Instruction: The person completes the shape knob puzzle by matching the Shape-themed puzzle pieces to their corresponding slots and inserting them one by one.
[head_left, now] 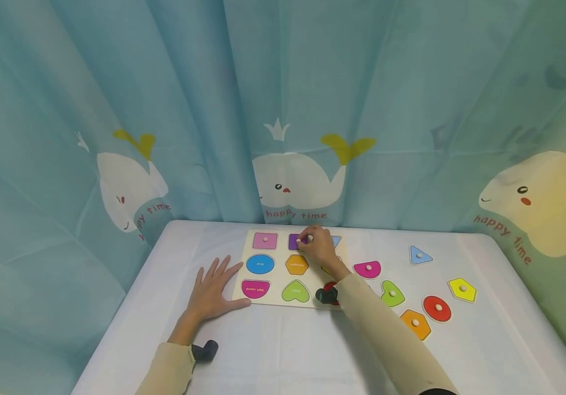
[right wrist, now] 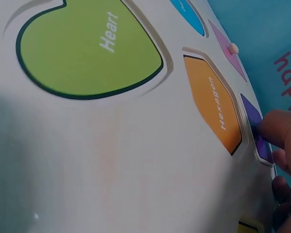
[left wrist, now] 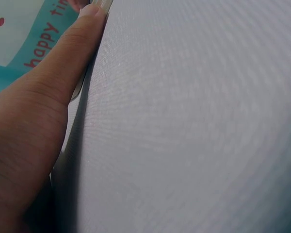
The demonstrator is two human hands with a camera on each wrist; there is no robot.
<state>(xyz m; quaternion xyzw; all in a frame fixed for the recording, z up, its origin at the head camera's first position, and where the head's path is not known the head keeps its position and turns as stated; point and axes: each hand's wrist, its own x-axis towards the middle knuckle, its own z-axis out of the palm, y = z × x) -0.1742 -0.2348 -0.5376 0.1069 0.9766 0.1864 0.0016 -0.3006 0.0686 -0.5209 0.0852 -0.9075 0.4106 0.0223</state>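
A cream shape puzzle board (head_left: 276,296) lies on the table. At its back row, my right hand (head_left: 319,246) is bent over a purple piece (head_left: 293,241), its fingertips pinching at the piece's knob. In the right wrist view the purple piece (right wrist: 252,114) sits at its slot, partly covered by the fingers. A pink square piece (head_left: 265,241) with a knob fills the slot beside it. My left hand (head_left: 212,292) lies flat left of the board, fingers spread, its thumb (left wrist: 70,53) against the near edge. Printed slots show a blue oval (head_left: 260,264), orange hexagon (head_left: 296,265) and green heart (head_left: 295,291).
Right of the board lie loose knobbed pieces: a magenta half round (head_left: 367,269), green heart (head_left: 392,294), orange hexagon (head_left: 415,324), red round piece (head_left: 437,309), yellow pentagon (head_left: 462,289) and blue triangle (head_left: 419,255). A whale-print curtain (head_left: 203,164) hangs behind the white table (head_left: 273,351).
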